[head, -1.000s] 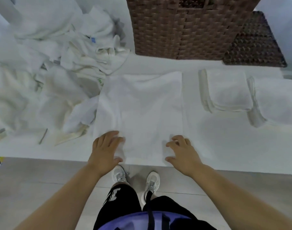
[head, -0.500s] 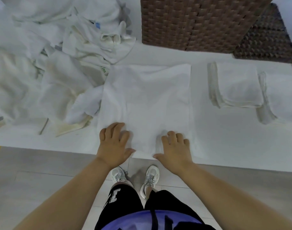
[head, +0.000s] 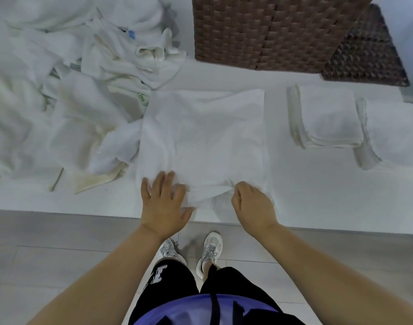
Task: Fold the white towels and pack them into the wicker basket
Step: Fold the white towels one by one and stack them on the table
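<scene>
1. A flat towel (head: pixel 200 137) is spread on the white table (head: pixel 318 198) directly in front of the wicker basket (head: pixel 271 31), with a strip of bare table left between its far edge and the basket's foot.
2. The left hand (head: pixel 163 202) is laid on the towel's left corner, at the end farthest from the basket. Its fingers are straight and spread, so the cloth is only pressed down and nothing is gripped.
3. The right hand (head: pixel 252 205) is closed on the towel's edge farthest from the basket. Its fingers are curled, and a raised ridge of cloth is pinched up and drawn into them.
4. The towel is judged to be light, soft and limp. No shape is likely to be held once it is lifted, and any unsupported part can be expected to sag. Breakage is not a concern, but wrinkles are easily dragged in.
5. Hold is best taken at the two corners farthest from the basket, each pinched between thumb and fingers, so that the edge can be carried toward the basket and laid square. A grip at mid-edge would probably let the corners droop.
6. Two folded towels (head: pixel 327 118) lie in front of the basket toward its right, and a heap of loose towels (head: pixel 71 90) lies to its left. The folded ones are probably best clasped across their layers, since these may slide apart.
</scene>
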